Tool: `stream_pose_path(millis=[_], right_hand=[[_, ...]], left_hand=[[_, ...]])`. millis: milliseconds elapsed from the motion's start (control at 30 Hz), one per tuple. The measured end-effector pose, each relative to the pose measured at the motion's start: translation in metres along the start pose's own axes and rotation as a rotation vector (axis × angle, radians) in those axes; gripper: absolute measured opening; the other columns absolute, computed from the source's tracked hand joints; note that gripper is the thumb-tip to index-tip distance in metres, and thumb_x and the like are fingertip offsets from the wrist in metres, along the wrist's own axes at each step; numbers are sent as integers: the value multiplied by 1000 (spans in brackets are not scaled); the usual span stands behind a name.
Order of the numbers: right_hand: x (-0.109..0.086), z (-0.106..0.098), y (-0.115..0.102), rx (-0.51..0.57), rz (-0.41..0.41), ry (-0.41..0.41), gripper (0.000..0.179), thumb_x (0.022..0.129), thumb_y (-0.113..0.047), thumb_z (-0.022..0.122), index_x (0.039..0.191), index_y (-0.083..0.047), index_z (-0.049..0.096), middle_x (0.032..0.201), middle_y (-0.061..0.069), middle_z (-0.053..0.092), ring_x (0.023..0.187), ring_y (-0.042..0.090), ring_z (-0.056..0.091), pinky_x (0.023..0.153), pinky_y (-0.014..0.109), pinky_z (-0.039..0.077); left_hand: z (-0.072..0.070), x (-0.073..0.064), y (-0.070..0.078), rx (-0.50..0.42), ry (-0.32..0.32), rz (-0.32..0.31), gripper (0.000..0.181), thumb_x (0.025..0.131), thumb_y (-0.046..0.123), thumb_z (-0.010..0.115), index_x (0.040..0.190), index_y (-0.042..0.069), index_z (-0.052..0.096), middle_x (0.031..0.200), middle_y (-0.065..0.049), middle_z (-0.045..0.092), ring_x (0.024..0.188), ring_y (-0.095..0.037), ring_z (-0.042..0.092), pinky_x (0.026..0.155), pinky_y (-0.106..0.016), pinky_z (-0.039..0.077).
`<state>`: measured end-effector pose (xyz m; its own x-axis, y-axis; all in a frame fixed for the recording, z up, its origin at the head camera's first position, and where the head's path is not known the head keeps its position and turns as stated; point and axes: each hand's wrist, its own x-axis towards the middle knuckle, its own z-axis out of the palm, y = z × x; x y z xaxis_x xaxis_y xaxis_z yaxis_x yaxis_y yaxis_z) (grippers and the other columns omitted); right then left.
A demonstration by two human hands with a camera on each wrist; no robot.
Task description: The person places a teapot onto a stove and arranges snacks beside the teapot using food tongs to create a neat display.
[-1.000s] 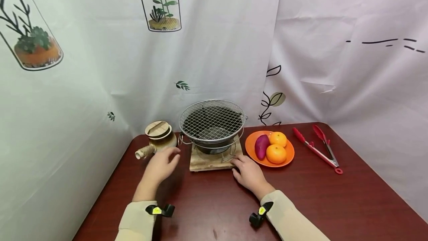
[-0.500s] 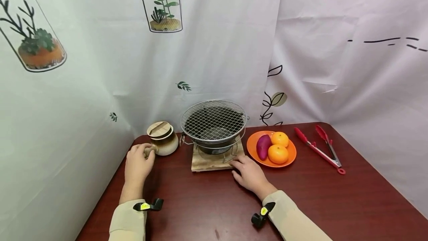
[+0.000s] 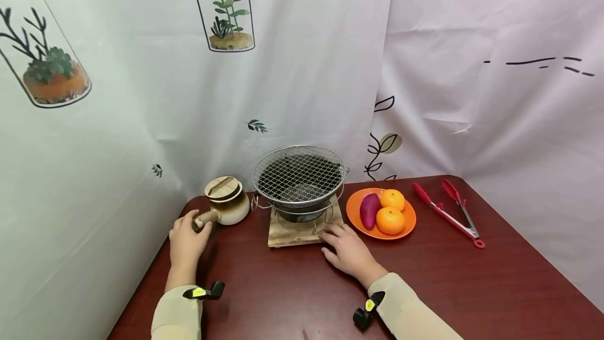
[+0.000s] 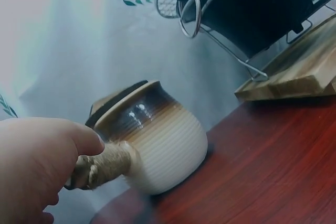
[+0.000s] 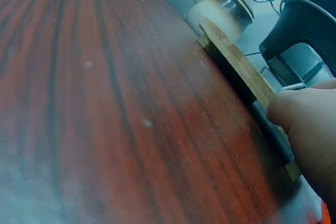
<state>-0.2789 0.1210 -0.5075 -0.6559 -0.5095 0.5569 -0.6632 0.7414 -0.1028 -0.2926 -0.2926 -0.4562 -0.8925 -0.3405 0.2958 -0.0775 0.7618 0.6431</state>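
At the left stands a cream-and-brown ceramic teapot (image 3: 230, 210) with a wooden lid (image 3: 222, 188) and a rope-wrapped side handle (image 4: 111, 163). My left hand (image 3: 185, 245) is at the outer end of that handle, with thumb and fingers bent about it; the left wrist view shows a fingertip over the handle. In the middle a small grill (image 3: 299, 177) with a wire mesh top sits on a wooden board (image 3: 292, 232). My right hand (image 3: 349, 251) rests its fingertips on the board's front right corner, fingers relaxed; its thumb side lies by the board's front edge.
An orange plate (image 3: 409, 224) right of the grill holds a purple sweet potato (image 3: 370, 211) and two oranges (image 3: 390, 220). Red-and-silver tongs (image 3: 448, 219) lie spread farther right on the dark red table (image 3: 273, 298). A printed white cloth (image 3: 306, 93) hangs behind.
My left hand has moved left from beside the teapot's body to its handle, then slid back slightly toward the handle's end. My right hand stays at the board. The teapot has not visibly moved.
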Motion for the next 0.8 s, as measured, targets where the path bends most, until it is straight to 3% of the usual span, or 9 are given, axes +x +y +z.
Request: stream_pose_path(millis=[367, 600, 800], right_hand=[[1, 2, -3, -7, -7, 16, 33, 88, -27, 76, 117, -13, 74, 121, 8, 66, 112, 31, 59, 101, 45, 44], [2, 3, -2, -30, -12, 2, 33, 88, -30, 76, 118, -16, 74, 122, 5, 66, 113, 28, 58, 102, 45, 44], [0, 4, -2, -32, -5, 4, 34, 87, -30, 76, 118, -17, 74, 123, 6, 65, 113, 29, 58, 102, 45, 44]], left_hand=[[8, 13, -7, -40, -10, -17, 60, 96, 30, 65, 147, 5, 45, 147, -35, 33, 132, -57, 35, 104, -69, 33], [13, 22, -13, -146, 27, -35, 64, 90, 27, 74, 144, 4, 48, 139, -30, 46, 129, -49, 43, 106, -61, 34], [22, 30, -11, -177, 28, -5, 63, 88, 27, 76, 142, 4, 51, 138, -28, 53, 128, -46, 47, 107, -58, 35]])
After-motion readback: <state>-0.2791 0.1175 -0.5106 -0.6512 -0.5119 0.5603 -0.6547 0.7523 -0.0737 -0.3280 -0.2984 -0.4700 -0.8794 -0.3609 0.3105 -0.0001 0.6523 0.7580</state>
